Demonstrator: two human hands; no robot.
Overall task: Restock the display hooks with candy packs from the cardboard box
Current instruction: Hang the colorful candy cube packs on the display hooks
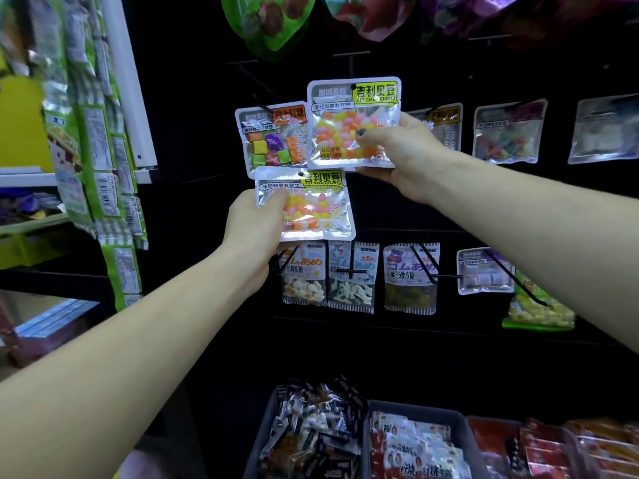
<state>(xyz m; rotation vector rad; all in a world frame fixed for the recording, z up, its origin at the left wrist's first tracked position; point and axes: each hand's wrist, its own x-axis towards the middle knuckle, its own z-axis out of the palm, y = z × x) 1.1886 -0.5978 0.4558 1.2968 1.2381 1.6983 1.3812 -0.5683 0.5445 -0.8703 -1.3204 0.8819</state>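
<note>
L hand [254, 224] grips a flat, glossy clear-and-silver jelly bean pack [306, 203], thumb on its front w/ fingers behind, held low before the black pegboard [193, 108]. Cube candy pack [273, 134] hangs on a hook just above it. R hand [397, 152] pinches a 2nd jelly bean pack [354, 122] at its right edge, upright, hang hole up by a thin black wire hook [351, 63]. Both forearms extended.

left hand [254, 226] grips jellybean pack [311, 209] | right hand [397, 150] grips second pack [352, 126]
</note>
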